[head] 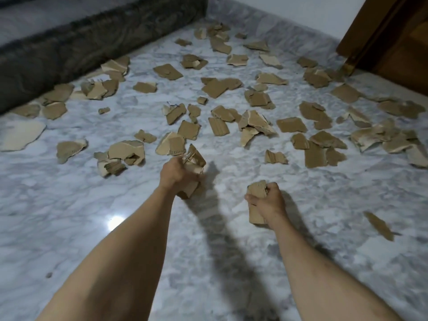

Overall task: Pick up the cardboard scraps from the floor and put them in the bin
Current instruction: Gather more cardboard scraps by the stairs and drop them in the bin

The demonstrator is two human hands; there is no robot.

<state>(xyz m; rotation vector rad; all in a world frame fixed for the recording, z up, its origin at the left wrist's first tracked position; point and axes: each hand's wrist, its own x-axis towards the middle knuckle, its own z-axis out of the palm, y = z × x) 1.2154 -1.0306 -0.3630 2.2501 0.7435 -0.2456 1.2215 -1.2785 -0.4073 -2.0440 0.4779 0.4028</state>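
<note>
Cardboard scraps (192,169) fill my left hand (177,173) and right hand (267,201), both grips clenched on them, so I should carry them steadily to the bin.

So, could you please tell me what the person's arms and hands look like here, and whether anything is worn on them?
Both forearms are bare right up to the frame edge: no sleeves show. The left hand and right hand wear no gloves, and no watch, bracelet or ring is visible.
</note>
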